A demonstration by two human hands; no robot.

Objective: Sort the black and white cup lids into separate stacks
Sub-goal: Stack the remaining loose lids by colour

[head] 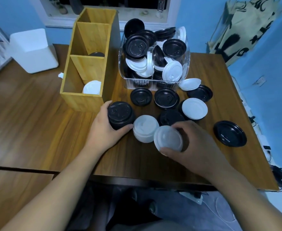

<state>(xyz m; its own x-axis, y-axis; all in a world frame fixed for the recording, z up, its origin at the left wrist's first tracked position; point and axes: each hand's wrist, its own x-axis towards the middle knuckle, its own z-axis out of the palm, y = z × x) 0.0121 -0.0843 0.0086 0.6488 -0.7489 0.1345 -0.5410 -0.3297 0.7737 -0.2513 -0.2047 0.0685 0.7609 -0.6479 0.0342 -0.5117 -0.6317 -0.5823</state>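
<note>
My left hand (103, 130) grips a stack of black lids (119, 114) standing on the wooden table (53, 122). Right beside it stands a stack of white lids (144, 129). My right hand (195, 144) holds a white lid (168, 138) tilted, just right of the white stack. Loose black lids (141, 96) (166, 98) (230, 133) and a white lid (194, 108) lie further back and to the right. A clear bin (153, 80) behind them holds several mixed black and white lids.
A bamboo organiser (88, 99) with three compartments stands at the left; its near compartment holds white lids (92, 87), the middle one a black lid (97, 54). A white box (33, 50) sits far left. The table's edge runs along the right, with cables beyond.
</note>
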